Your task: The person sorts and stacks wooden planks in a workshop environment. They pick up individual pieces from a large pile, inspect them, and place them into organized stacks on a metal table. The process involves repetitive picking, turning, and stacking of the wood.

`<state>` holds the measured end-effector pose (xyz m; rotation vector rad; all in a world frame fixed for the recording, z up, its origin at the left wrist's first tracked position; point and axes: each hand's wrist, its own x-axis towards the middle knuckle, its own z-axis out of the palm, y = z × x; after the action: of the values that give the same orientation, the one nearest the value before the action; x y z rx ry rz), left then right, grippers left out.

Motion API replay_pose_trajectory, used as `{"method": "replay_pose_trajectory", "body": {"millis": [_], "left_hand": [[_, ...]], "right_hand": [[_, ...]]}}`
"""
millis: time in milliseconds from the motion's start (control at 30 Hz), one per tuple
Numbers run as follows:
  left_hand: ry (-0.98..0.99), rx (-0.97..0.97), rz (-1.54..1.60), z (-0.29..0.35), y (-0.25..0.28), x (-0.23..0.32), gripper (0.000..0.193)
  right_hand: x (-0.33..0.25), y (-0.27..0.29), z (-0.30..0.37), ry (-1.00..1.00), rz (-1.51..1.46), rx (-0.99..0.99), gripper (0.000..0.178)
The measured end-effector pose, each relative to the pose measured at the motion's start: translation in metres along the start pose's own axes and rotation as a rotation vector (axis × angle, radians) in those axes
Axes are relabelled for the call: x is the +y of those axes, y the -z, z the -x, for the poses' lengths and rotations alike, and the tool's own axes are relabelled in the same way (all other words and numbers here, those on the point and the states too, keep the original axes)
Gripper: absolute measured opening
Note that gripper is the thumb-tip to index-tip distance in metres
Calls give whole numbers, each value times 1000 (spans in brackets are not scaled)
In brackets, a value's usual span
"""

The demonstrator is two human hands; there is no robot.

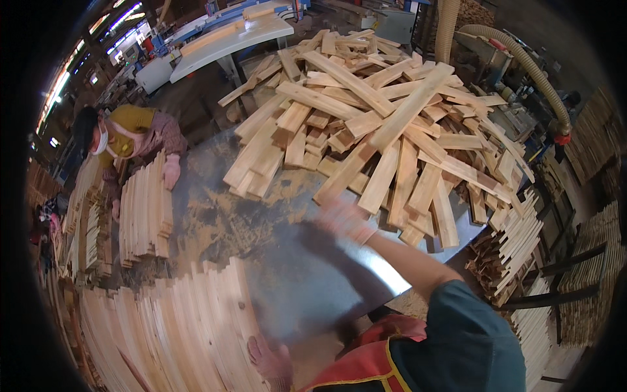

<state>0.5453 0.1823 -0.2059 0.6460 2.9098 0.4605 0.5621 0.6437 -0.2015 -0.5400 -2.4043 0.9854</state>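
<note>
My left hand (269,360) lies with its fingers stretched out against the right side of a row of pale wooden slats (189,320), which stand packed side by side at the lower left. Stretched out over the metal tabletop (281,255), my right hand (345,221) is smeared by motion. It is at the near edge of a big loose heap of wooden boards (385,111), close to the lower end of a slanting board (346,173). Whether its fingers touch or grip that board cannot be made out.
Across the table on the left, a co-worker (134,134) bends over another packed bundle of slats (145,209). Sawdust (225,219) covers part of the tabletop. Stacked slats (519,242) stand at the right, below a ribbed hose (529,59). A light-topped machine table (235,39) stands behind.
</note>
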Motion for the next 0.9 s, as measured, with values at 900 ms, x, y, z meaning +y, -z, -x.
{"method": "replay_pose_trajectory", "body": {"millis": [900], "left_hand": [[-83, -214, 211, -117, -119, 215, 84]], "right_hand": [[171, 207, -251, -323, 600, 184, 70]]}}
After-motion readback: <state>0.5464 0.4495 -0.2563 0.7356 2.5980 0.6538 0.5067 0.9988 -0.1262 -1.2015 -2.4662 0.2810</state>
